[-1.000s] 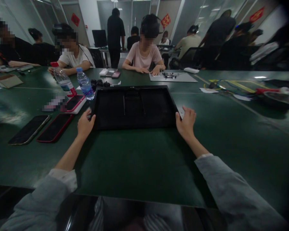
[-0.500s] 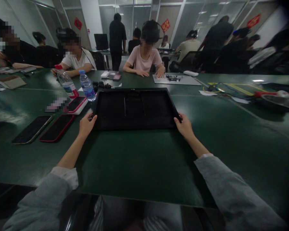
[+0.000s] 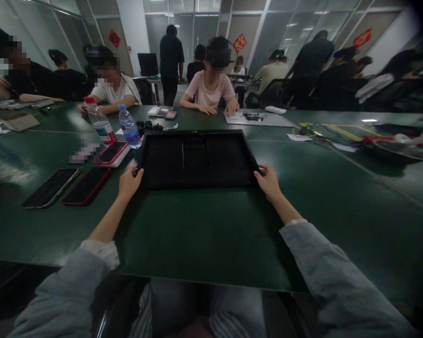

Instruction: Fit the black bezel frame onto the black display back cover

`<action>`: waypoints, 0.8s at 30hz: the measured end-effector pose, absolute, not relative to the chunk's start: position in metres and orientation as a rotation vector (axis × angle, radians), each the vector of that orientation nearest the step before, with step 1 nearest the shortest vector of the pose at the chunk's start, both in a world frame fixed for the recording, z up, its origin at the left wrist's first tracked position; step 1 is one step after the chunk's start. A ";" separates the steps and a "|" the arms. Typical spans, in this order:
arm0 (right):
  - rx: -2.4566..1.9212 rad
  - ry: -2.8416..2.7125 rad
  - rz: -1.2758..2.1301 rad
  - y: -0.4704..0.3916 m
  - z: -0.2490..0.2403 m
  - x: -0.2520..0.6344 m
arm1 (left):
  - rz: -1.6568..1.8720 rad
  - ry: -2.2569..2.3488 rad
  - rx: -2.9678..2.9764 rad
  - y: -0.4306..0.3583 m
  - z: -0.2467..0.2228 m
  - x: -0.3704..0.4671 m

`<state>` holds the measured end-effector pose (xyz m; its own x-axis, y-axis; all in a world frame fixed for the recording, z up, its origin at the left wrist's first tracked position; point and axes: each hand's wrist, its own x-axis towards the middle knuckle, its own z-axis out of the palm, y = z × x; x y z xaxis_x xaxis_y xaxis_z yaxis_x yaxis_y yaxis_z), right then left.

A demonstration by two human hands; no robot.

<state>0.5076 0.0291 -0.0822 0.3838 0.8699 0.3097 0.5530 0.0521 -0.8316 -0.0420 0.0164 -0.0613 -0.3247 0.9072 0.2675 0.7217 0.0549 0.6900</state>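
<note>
A wide black tray-like panel (image 3: 197,176) with a raised rim lies in front of me on the green table (image 3: 197,234). My left hand (image 3: 129,182) grips its left edge, thumb on the near side. At the opposite edge my right hand (image 3: 268,182) holds the panel the same way. The fingertips of both hands are partly hidden at the rim. Left of my left hand lie a red-edged phone (image 3: 87,187) and a dark phone (image 3: 51,188). A pink-edged phone (image 3: 113,153) rests on a white object beyond them.
Two plastic bottles, one red-capped (image 3: 102,126) and one blue-capped (image 3: 129,129), stand by the panel's far left corner. Opposite sits a person in pink (image 3: 211,89) with hands at a grey board (image 3: 278,119). Cables (image 3: 324,130) and a round dark pan-like object (image 3: 405,149) lie at right.
The view has shifted slightly. Both hands still hold the panel, which lies almost as before. At the far left edge, another person's hand has mostly gone out of sight.
</note>
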 end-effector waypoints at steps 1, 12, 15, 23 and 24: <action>-1.610 -1.271 0.416 0.027 -0.083 0.508 | 1.114 2.108 1.663 0.015 -0.059 -0.041; -1.486 -1.214 0.817 0.026 -0.064 0.483 | 1.158 2.164 1.636 0.014 -0.054 -0.039; -1.457 -1.155 0.760 0.037 -0.064 0.477 | 1.188 2.166 1.659 0.015 -0.054 -0.038; -1.455 -1.087 0.562 0.030 -0.068 0.498 | 1.132 2.188 1.650 0.011 -0.050 -0.035; -1.485 -1.043 0.522 0.028 -0.067 0.506 | 1.122 2.188 1.653 0.011 -0.050 -0.035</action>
<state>0.5063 0.0281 -0.0668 0.4992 0.8328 0.2393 0.3070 0.0883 -0.9476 -0.0349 0.0107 -0.0499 -0.3665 0.8849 0.2876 0.7498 0.0979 0.6543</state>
